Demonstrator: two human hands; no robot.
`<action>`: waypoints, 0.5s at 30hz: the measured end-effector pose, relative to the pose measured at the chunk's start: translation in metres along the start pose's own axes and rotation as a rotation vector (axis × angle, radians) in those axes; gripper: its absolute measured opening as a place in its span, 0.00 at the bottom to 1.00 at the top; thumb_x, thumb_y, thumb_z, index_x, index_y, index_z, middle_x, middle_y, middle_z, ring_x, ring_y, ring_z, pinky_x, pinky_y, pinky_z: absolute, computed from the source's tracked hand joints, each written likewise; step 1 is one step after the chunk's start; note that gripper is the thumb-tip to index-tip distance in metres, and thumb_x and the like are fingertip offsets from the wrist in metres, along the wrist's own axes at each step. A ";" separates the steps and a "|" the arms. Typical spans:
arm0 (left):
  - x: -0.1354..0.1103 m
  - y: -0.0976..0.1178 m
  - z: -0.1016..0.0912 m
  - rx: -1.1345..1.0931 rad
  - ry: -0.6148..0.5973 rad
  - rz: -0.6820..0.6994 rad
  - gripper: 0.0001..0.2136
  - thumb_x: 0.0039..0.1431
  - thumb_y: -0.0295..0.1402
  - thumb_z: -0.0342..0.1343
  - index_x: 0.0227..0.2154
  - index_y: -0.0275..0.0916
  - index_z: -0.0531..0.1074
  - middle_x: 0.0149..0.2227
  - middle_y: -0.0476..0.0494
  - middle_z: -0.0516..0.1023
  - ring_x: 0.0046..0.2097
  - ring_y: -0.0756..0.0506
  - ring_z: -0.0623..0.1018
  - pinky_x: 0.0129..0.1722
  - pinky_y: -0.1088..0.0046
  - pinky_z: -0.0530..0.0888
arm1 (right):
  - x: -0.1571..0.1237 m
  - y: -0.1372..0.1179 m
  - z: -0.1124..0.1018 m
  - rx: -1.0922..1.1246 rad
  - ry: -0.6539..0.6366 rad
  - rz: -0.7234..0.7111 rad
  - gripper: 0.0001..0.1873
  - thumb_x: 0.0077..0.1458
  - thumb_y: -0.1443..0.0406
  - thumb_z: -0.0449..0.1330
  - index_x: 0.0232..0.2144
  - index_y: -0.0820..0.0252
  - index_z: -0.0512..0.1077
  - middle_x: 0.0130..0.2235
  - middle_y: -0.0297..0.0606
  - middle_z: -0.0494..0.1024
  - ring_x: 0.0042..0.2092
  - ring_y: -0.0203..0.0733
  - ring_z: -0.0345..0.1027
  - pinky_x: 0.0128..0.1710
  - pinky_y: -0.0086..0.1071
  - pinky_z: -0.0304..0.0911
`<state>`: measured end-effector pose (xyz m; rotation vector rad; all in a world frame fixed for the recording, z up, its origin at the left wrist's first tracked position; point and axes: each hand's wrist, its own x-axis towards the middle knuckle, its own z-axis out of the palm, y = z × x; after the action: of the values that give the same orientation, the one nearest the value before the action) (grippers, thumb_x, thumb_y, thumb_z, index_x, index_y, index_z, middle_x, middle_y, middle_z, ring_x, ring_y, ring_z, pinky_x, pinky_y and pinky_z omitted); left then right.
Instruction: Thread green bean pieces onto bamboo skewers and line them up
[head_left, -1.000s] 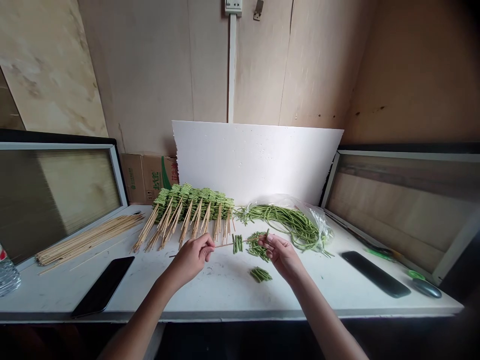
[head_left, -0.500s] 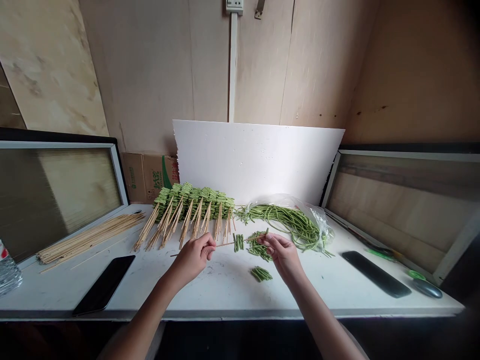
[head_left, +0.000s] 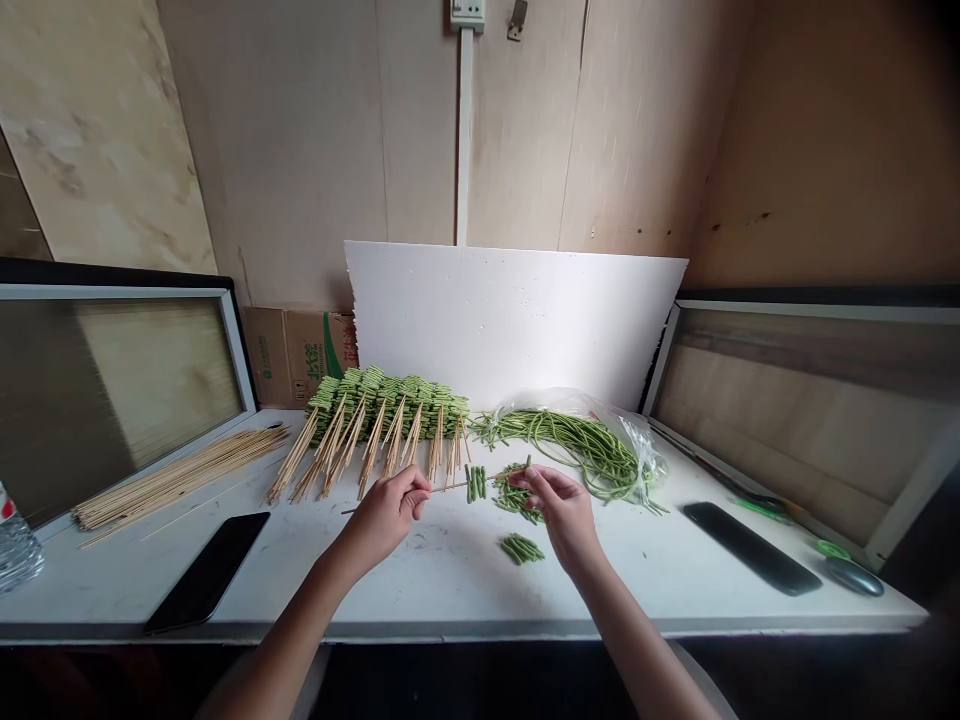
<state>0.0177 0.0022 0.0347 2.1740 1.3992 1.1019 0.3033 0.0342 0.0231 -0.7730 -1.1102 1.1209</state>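
Note:
My left hand [head_left: 386, 512] is closed round a thin bamboo skewer [head_left: 448, 488] held level over the white table [head_left: 450, 585]. A few short green bean pieces [head_left: 475, 483] sit threaded on the skewer. My right hand [head_left: 559, 510] pinches another green bean piece [head_left: 521, 470] at the skewer's right tip. A loose pile of cut bean pieces [head_left: 514, 500] lies just under the right hand, and a small bunch of bean pieces [head_left: 521, 548] lies nearer me.
Finished bean skewers [head_left: 375, 415] are stacked at the back. Long uncut beans [head_left: 581, 445] lie on a plastic bag to the right. Bare skewers [head_left: 176, 478] lie left, with a black phone [head_left: 208, 572]. A black remote [head_left: 750, 547] lies right, a white foam board [head_left: 517, 320] behind.
My right hand has shifted slightly left and up toward the skewer tip with the bean piece. The left hand has hardly moved.

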 end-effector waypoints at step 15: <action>0.002 -0.004 0.014 0.132 0.271 0.332 0.14 0.62 0.16 0.46 0.34 0.40 0.74 0.34 0.46 0.79 0.35 0.47 0.80 0.35 0.75 0.74 | 0.001 0.002 -0.002 0.017 0.069 -0.021 0.16 0.47 0.53 0.76 0.34 0.56 0.84 0.41 0.42 0.84 0.33 0.40 0.70 0.31 0.33 0.63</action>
<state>0.0257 0.0074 0.0240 2.4916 1.2743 1.5095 0.3046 0.0361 0.0206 -0.7791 -1.0476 1.0776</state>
